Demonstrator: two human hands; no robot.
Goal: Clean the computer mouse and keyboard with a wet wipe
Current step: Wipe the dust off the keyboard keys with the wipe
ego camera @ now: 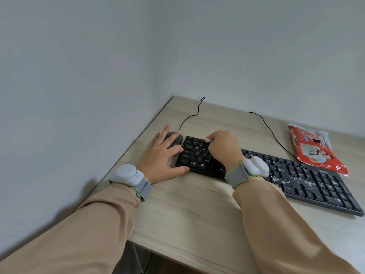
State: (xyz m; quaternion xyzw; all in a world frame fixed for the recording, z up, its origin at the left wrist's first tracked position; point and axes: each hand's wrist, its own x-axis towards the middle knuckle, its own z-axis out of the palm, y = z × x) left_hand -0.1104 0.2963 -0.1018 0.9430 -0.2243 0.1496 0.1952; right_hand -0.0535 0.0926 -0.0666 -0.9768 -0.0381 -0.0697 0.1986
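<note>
Keyboard (296, 175) cleaning is the step going on now. It is long and black and lies across the desk (197, 204), slanting from near the far left corner toward the right edge. The right hand (224, 147) is curled tight around a small white wet wipe (207, 139) and presses it on the top row of keys at the left end. The left hand (164, 155) lies flat with its fingers spread open; it holds nothing, with fingertips on the mouse (174, 138) and thumb against the keyboard's near left corner, maybe to keep it from sliding.

The keys at the left end look clean. The middle and right keys have lots of white specks on them. So I think the wipe has to go that way next, row by row, pushing gently into the gaps.

The mouse sits just beside the keyboard's left end, close to the desk's left edge. A red pack of wipes (314, 147) lies near the far right, touching the keyboard's back edge. Two thin black cables (276, 139) run toward the wall. Nothing blocks the dirty keys.
</note>
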